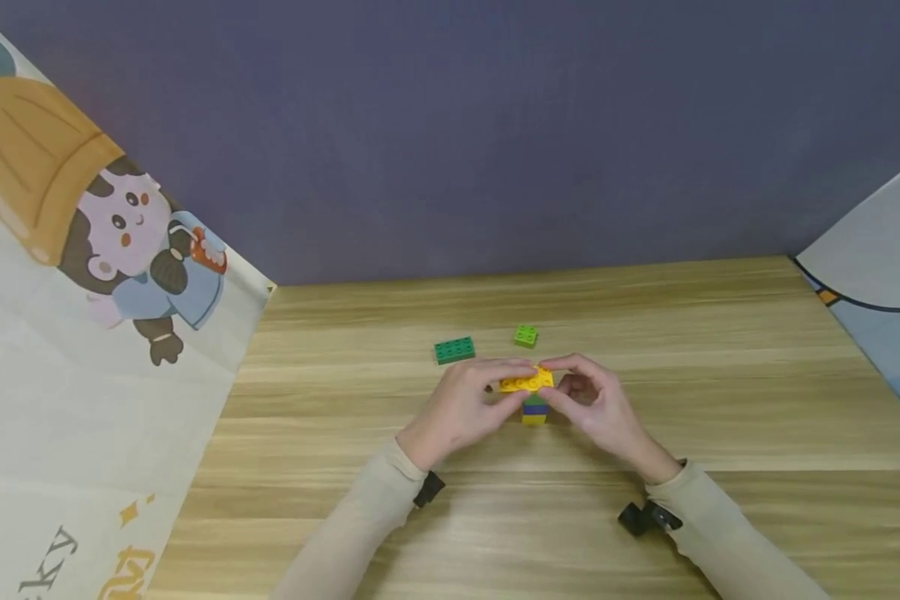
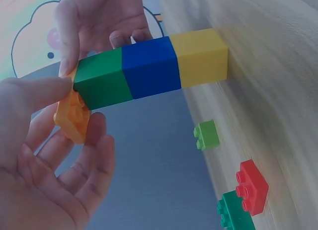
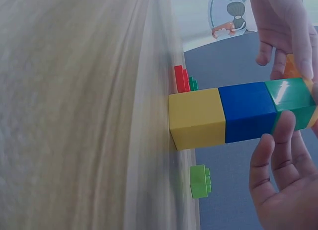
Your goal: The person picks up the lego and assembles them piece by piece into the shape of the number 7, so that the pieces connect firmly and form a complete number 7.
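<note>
A tower of a yellow block (image 2: pixel 201 58), a blue block (image 2: pixel 151 66) and a green block (image 2: pixel 104 78) stands upright on the table. On top lies a flat orange-yellow studded brick (image 1: pixel 521 382), jutting out to the left past the green block. My left hand (image 1: pixel 461 404) pinches this brick between thumb and fingers at its overhanging part. At the brick's right end, my right hand (image 1: pixel 596 408) pinches it with thumb and forefinger. The right hand's other fingers curl beside the green block in the right wrist view.
Beyond the hands lie a dark green brick (image 1: pixel 454 350) and a small lime-green brick (image 1: pixel 526 336). A red brick (image 2: pixel 253 188) lies by the dark green one, hidden from the head view by my left hand. A dark panel (image 1: pixel 525 142) borders the wooden table's (image 1: pixel 330 333) far edge.
</note>
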A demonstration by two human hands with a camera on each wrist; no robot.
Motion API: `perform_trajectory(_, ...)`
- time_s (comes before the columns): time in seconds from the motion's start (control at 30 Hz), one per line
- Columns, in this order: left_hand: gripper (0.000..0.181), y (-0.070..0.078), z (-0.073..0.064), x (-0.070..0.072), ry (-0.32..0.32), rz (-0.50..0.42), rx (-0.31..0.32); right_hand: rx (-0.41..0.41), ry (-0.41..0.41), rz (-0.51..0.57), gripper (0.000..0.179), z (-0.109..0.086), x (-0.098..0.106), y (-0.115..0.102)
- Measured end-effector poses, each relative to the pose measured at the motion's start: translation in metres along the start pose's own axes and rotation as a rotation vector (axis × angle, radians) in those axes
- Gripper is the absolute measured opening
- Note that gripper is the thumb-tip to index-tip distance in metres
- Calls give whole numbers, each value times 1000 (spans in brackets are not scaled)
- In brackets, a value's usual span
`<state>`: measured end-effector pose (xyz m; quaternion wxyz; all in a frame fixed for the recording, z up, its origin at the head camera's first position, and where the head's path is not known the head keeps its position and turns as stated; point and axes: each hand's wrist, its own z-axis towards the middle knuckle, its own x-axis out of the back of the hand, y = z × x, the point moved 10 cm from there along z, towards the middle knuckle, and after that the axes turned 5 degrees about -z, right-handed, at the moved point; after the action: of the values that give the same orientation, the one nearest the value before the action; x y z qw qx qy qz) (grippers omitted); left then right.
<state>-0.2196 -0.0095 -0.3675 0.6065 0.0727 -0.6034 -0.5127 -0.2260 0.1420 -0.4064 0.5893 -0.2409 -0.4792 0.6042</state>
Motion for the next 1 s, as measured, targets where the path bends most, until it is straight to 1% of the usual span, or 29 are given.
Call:
perform_trajectory(0.1, 36, 0, 1, 0, -14, 14, 9, 4, 0, 3, 30, 1, 1, 0)
perform_trajectory(0.23, 42, -5, -1, 2, -36, 8, 72, -4, -8, -4, 31, 1, 0, 0)
perform_trajectory(0.33, 45, -10, -4, 4, -37, -14, 118, -15, -7, -12, 35, 1, 1, 1)
perform_trajectory(0.5, 45, -18, -7, 8, -28, -52, 161, -36, -3, 9, 36, 1, 3, 3)
perform_trajectory(0.73, 46, -30, -12, 10, -22, -70, 196, -59, -16, 22, 35, 1, 1, 5)
perform_trajectory(1.0, 45, -46, -17, 14, -9, -9, 211, -96, -29, 26, 35, 1, 0, 8)
